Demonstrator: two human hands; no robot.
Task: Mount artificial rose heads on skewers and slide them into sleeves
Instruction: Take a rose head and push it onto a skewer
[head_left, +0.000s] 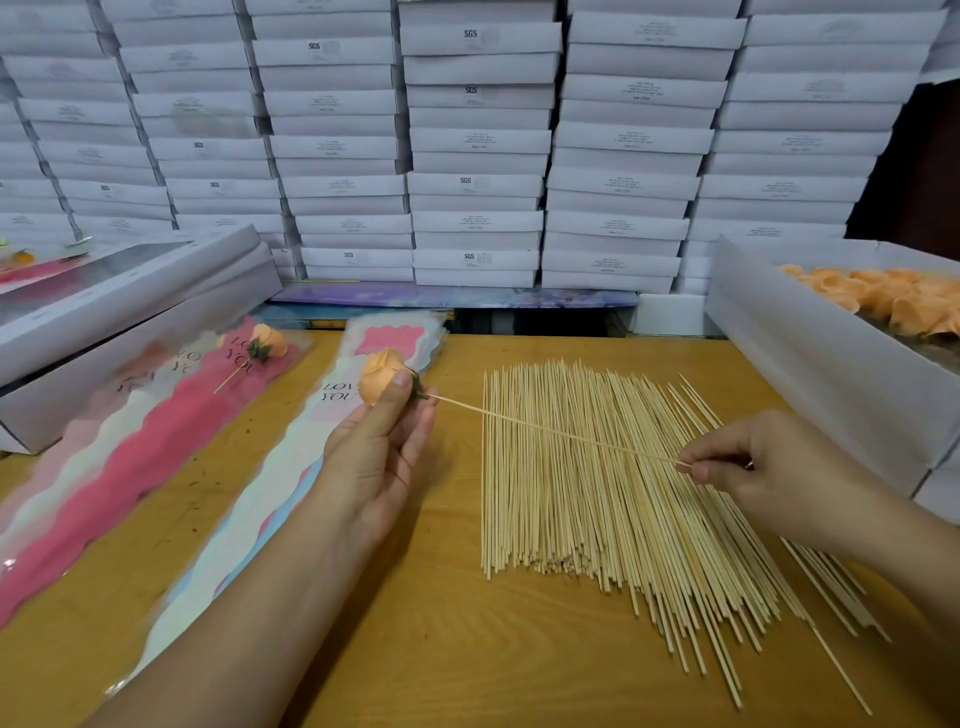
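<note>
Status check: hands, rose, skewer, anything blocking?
Left hand holds rose head. Right hand pinches skewer end, tip at rose base. Sleeve stack beneath, nothing blocking.

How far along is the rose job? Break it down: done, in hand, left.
Done: one sleeved rose lies on the left pile. In hand: the left hand holds a rose head while the right hand pinches the skewer at its base. Left: sleeving it in the empty sleeves, then the skewer pile and the box of rose heads.
</note>
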